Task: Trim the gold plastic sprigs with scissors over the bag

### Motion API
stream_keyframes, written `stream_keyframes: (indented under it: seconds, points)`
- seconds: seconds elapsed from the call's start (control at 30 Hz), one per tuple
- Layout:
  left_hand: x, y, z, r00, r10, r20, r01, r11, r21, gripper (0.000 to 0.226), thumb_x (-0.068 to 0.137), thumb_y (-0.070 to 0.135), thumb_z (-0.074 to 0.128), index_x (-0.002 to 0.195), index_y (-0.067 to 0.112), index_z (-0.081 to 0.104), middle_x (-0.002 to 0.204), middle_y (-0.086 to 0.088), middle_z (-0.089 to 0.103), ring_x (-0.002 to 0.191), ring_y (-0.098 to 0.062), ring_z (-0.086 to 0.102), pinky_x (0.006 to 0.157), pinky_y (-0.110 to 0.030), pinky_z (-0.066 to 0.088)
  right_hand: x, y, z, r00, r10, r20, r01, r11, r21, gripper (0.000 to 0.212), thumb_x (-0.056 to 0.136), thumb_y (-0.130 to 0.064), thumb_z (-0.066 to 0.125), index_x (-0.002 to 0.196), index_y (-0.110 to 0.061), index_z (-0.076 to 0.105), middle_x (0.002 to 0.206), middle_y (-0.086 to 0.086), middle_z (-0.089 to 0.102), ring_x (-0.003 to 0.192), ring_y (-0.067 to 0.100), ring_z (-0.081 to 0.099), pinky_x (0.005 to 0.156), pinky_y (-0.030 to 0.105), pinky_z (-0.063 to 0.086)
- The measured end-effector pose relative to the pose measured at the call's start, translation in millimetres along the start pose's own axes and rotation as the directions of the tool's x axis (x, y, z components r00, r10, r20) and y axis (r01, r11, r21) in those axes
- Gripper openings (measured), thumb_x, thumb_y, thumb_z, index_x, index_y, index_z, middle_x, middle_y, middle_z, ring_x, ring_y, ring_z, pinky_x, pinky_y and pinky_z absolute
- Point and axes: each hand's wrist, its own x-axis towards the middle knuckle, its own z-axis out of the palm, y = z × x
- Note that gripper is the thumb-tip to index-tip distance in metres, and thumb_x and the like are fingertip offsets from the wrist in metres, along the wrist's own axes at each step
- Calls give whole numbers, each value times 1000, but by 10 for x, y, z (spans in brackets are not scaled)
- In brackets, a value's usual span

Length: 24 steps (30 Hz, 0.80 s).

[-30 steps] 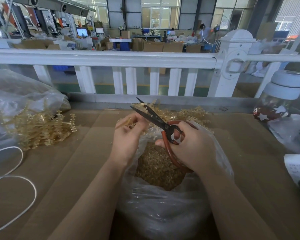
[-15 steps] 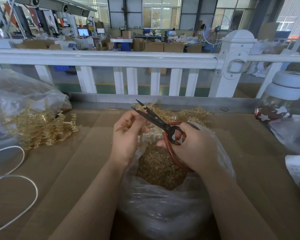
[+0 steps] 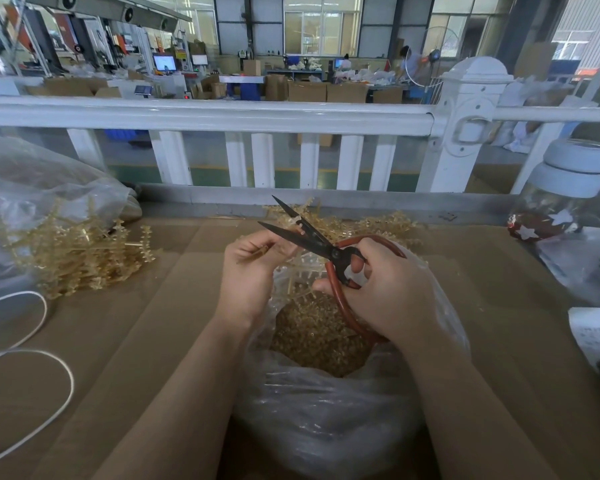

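Holding the scissors (image 3: 312, 237) by their red handles, your right hand (image 3: 385, 289) keeps a curled grip, the 2 dark blades parted above the open bag (image 3: 326, 403); your left hand (image 3: 253, 271) pinches a gold sprig (image 3: 253, 252) in a narrow grip just beside the blades; trimmed gold bits fill the bag; more sprigs (image 3: 80, 254) lie on the table (image 3: 146, 323) to your left.

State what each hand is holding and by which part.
The right hand grips the scissors by their red loop handles. The left hand pinches a gold sprig by its stem.
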Motion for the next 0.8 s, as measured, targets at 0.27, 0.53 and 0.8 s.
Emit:
stream_keyframes:
  seconds: [0.27,0.53,0.8]
  points:
    - [-22,15,18,997,-76,-21,75,995,-60,10,78,15,70,83,7,74,86,-10,72,83,-26,63,83,-41,52,-14,10,50,998,6,-67,-9,999,-43,64,74,-88,47,83,-25,59,71,-13,58,67,6,54,64,25,52]
    - [-24,15,22,995,-104,-1,104,991,-85,7,80,16,69,78,11,73,79,-10,66,81,-28,54,82,-46,45,-23,-4,5,999,6,-45,-4,999,32,66,65,-90,43,87,-30,62,71,-15,58,67,-3,51,60,11,43]
    - [-9,-46,37,997,-73,-18,72,996,-55,11,92,2,60,85,-1,67,78,-10,66,76,-23,59,77,-37,51,-22,-6,-52,1000,-21,-6,20,999,-29,57,71,-86,52,94,-34,58,79,-23,55,69,-11,43,57,5,29]
